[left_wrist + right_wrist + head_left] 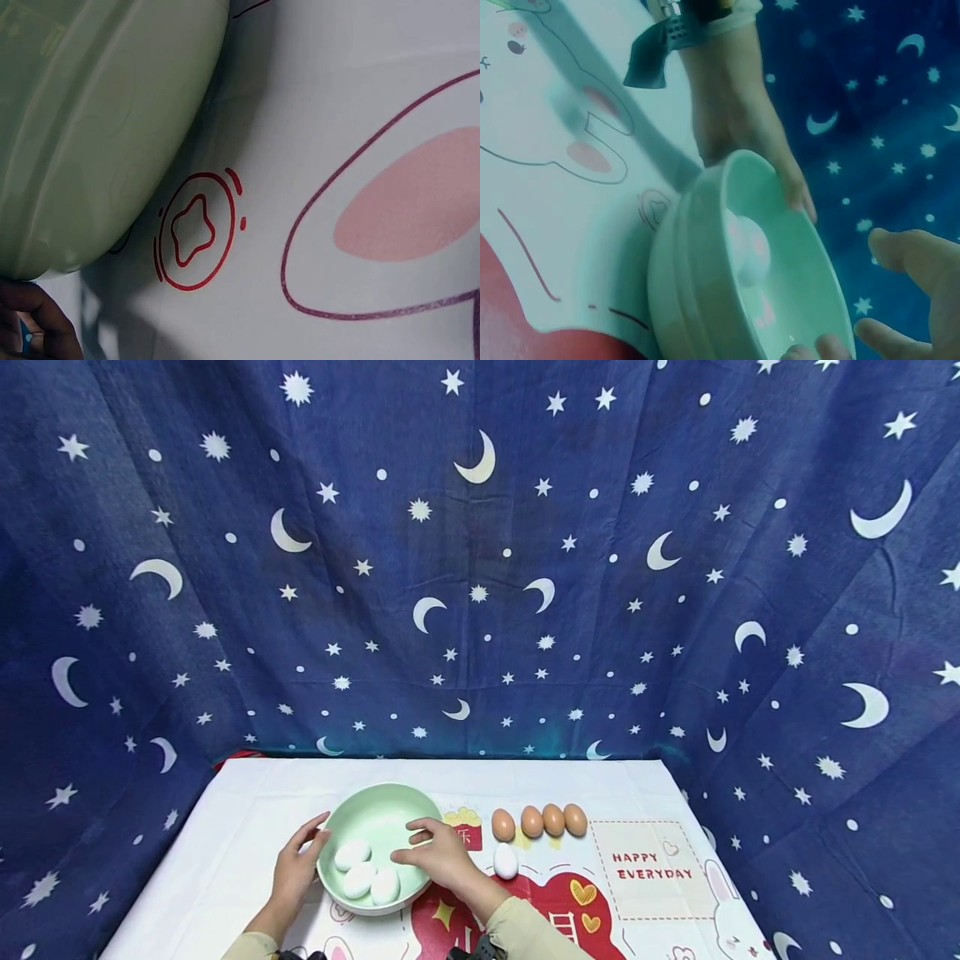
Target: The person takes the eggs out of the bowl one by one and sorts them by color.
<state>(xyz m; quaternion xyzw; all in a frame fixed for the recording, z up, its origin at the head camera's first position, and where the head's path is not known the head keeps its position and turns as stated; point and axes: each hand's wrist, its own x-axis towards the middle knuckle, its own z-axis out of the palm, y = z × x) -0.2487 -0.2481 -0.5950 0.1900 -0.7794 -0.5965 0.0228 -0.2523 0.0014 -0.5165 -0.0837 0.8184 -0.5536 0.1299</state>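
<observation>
A pale green bowl [382,810] stands on the table with three white eggs [357,881] clustered in its near part. At its left side my left hand [295,864] grips the rim, thumb over the edge; its curled fingers [41,319] show beside the bowl's wall in the left wrist view. Over the right half of the bowl hovers my right hand [442,856], fingers spread and holding nothing. Another white egg [506,862] lies on the table right of the bowl. Behind it sit several brown eggs [532,822], most of them in a row.
A white tablecloth [247,810] printed with red hearts, lettering and rabbits covers the table. Dark blue curtains [480,627] with moons and stars hang behind it and along its sides.
</observation>
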